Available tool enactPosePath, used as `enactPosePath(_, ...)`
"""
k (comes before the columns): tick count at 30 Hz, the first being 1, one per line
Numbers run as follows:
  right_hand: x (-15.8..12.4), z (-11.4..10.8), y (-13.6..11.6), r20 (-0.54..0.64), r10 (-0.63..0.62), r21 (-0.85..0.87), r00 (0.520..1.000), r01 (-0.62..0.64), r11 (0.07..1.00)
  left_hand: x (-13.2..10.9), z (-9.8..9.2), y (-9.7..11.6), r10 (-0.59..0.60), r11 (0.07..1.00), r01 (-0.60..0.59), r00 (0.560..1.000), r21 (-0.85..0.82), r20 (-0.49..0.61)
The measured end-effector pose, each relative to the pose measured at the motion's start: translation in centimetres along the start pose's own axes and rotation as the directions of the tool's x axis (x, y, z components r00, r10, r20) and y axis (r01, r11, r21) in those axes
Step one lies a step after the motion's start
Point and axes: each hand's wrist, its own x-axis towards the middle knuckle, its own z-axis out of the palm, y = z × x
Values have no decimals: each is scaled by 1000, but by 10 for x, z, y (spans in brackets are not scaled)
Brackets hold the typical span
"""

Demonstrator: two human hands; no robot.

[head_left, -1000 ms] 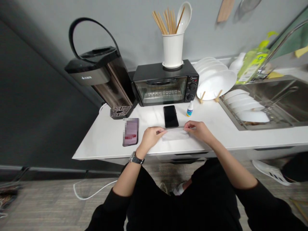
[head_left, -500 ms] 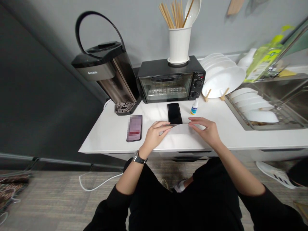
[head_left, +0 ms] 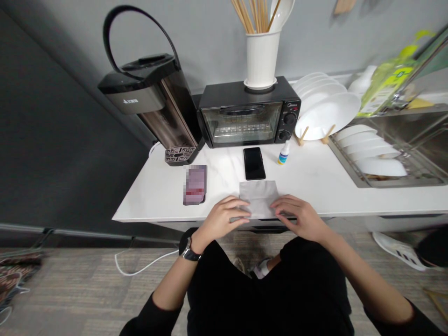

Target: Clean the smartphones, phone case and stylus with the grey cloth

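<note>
A small grey cloth [head_left: 259,190], with a crease across its middle, lies spread on the counter near its front edge. My left hand [head_left: 224,217], with a watch on its wrist, rests at the cloth's left side, thumb and fingers apart. At the right side my right hand [head_left: 301,217] touches the cloth with curved fingers, its thumb held apart from them. Just beyond the cloth lies a black phone [head_left: 254,163]. A small white spray bottle [head_left: 283,153] with a blue and yellow label stands to the phone's right.
Another phone [head_left: 195,185], its screen blurred, lies at left. Behind stand a water dispenser [head_left: 150,102] and a toaster oven [head_left: 245,123] bearing a chopstick holder [head_left: 262,58]. White plates [head_left: 327,116] lean in a rack beside a sink [head_left: 425,179]. A person's shoe [head_left: 399,252] shows at right.
Both hands have come back toward me from the cloth's far edge. The cloth, a narrow pale strip before, is now opened out toward the counter's front edge.
</note>
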Motion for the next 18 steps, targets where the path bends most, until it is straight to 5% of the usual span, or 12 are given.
enactPosePath(6, 14, 9, 11, -69, 52, -76, 996, -57, 995, 12, -3, -12, -50, 996, 47, 998, 74, 30)
enactPosePath(12, 29, 19, 23, 73, 34, -197, 997, -19, 980, 26, 0, -22, -119, 971, 59, 961, 233, 249)
enactPosePath(18, 21, 19, 26, 124, 60, -270, 991, -24, 963, 19, -2, -19, -172, 954, 100, 955, 281, 244)
